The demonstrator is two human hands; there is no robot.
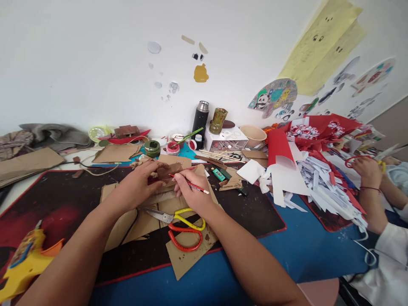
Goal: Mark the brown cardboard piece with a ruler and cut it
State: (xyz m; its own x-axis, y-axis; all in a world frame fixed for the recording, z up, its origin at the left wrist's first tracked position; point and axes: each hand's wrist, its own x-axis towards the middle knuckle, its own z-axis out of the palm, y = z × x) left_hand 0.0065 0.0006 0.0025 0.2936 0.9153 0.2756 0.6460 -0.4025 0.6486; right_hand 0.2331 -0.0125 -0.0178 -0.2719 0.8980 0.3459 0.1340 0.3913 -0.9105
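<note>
The left hand [140,180] lies palm down with its fingers curled over a small brown cardboard piece [167,171], pressing it against the sheets of brown cardboard [149,212] under it. The right hand [191,193] is closed around a red pencil [191,185], pinched between thumb and fingers. The pencil's long axis runs across the view, slightly tilted: its tip points left and a little away from the person, touching the near edge of the small brown cardboard piece, while its back end sticks out to the right of the hand, nearer the person.

The small brown cardboard piece sits just beyond the scissors [181,229], which lie on the cardboard sheets with yellow and red-orange handles nearest the person and blades pointing left toward the left forearm. The sheets rest on a dark mat [251,208] with a red edge, spread over the blue tabletop [302,250]. Far left of the scissors, at the near corner of the mat, stands a yellow glue gun [25,261]. Beyond the scissors, near the wall, stand a black flask [200,118] and a green jar [152,148]. Well right of the scissors lies a heap of white paper strips [321,187] and red paper, where another person's hand [368,170] holds red-handled scissors; whether its grip is tight I cannot tell.
</note>
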